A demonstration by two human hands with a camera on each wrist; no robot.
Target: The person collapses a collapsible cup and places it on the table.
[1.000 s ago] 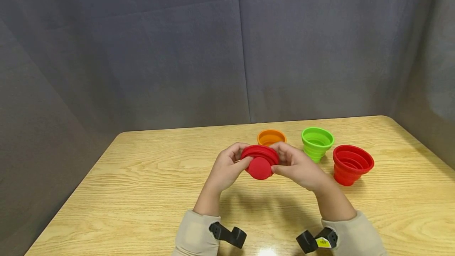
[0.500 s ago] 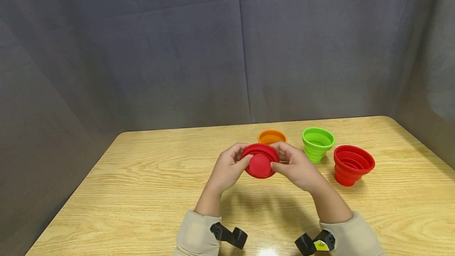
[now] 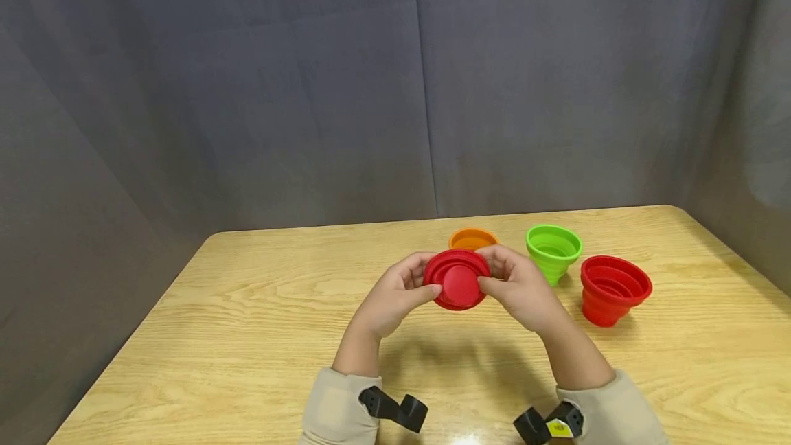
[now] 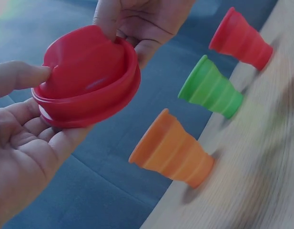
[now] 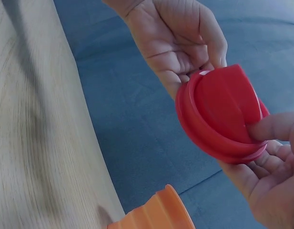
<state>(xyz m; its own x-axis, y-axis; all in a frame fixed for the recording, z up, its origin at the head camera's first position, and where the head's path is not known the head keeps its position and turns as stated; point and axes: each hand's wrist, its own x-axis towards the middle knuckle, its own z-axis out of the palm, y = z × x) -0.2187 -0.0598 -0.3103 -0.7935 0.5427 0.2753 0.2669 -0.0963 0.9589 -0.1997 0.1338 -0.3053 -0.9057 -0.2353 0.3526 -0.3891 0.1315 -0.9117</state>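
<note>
Both hands hold a red collapsible cup (image 3: 460, 285) above the table, its round base turned toward the head camera. The left hand (image 3: 391, 301) grips the left side, thumb on the base and fingers behind the rim. On the opposite side the right hand (image 3: 520, 292) pinches the cup in the same way. The wrist views show the cup (image 4: 92, 71) mostly folded flat, its walls bent unevenly where the thumbs press. Part of an orange cup (image 3: 473, 238) is hidden behind the held cup and the right hand.
A green cup (image 3: 553, 253) and another red cup (image 3: 612, 290) stand unfolded and upright on the wooden table (image 3: 247, 335), right of the hands. In the left wrist view the orange cup (image 4: 173, 150) is also upright. A grey curtain (image 3: 309, 88) hangs behind the table.
The base of the held cup has been pushed in toward its rim, so the cup looks flatter. The cup has shifted slightly right and its base faces the head camera more squarely.
</note>
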